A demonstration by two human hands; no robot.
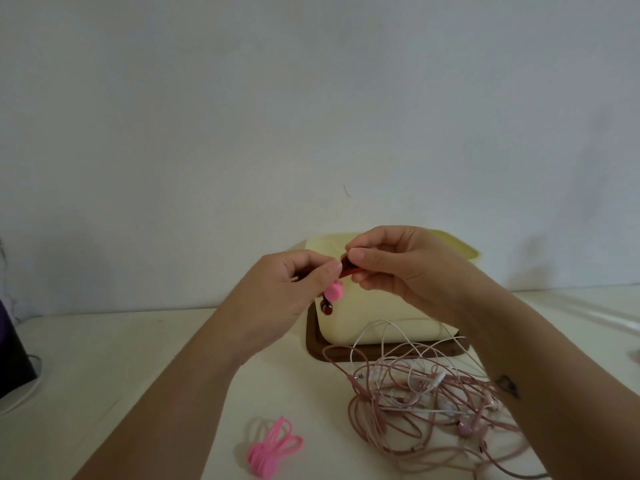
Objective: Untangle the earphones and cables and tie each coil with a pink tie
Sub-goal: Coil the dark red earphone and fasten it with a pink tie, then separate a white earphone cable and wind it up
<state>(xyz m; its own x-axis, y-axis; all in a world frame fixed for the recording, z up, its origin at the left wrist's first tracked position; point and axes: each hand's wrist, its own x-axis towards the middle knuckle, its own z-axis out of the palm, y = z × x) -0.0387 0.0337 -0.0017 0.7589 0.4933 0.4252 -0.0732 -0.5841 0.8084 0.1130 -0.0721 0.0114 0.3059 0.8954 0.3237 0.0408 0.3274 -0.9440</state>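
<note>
At the left edge a dark object (14, 344) stands on the bench (138, 358). Low in the frame, left of centre, the spare ties (273, 448) lie in a pink heap. Just below mid-frame, the left hand (284, 292) has its grip pinched on a pink tie (334, 292) at the end of the red coil (348, 266), whose earbuds (326, 308) dangle beneath. The right hand (398, 268) pinches the coil's other side. Both hands are raised in front of the cream box (367, 320) on its tray (312, 336). To tie well, I would press the loops flat together, draw the tie snug round the middle, and close it before easing either pinch. At lower right the tangle (433, 403) of pink and white cables lies on the bench, apart from both hands.
</note>
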